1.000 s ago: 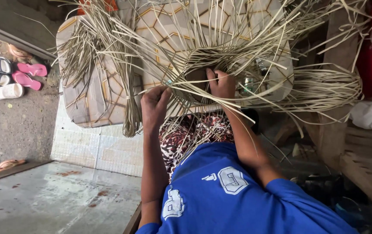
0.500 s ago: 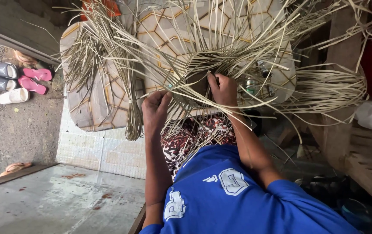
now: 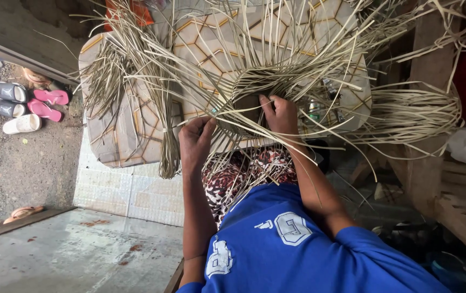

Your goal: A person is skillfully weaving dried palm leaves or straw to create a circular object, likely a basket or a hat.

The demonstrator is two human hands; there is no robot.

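Pale woven strips point(image 3: 254, 92) fan outward before me; my right hand point(image 3: 281, 113), nearer, presses their centre, left hand point(image 3: 195, 142) apparently pinching one strand.

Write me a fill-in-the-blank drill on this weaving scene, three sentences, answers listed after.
1. Both the left hand and the right hand rest on a half-woven piece of pale ____ strips.
2. The person's shirt is ____ in colour.
3. On the ground at the left, beside the white sandals, lies a pair of ____ sandals.

Missing words: straw; blue; pink
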